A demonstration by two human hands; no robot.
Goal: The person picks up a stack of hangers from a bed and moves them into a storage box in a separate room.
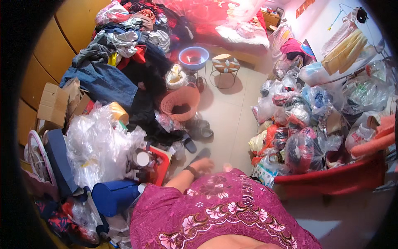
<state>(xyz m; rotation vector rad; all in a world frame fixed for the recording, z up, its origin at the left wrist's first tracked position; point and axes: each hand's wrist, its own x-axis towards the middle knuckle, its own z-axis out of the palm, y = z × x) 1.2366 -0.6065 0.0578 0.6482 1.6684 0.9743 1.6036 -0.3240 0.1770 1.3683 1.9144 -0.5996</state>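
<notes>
My left hand [203, 166], with a dark band at the wrist, hangs in front of my magenta floral garment [217, 199]. Its fingers are slightly apart and nothing shows in them. Just beyond it, a grey slipper [202, 154] rests on the tiled floor [230, 124]. A small blurred patch of skin [228, 167] peeks past the garment; whether it is toes or fingertips is unclear. My right hand cannot be made out. To the left of my arm are a red-rimmed tray [161, 165] and a blue container [116, 197].
Clothes [121, 46] are heaped at the left, above clear plastic bags [96, 146]. A pink basket [182, 102], a basin [193, 57] and a stool [226, 65] stand ahead. Bagged items [304, 149] crowd the right side, behind a red edge [332, 174]. A bed [230, 34] lies beyond.
</notes>
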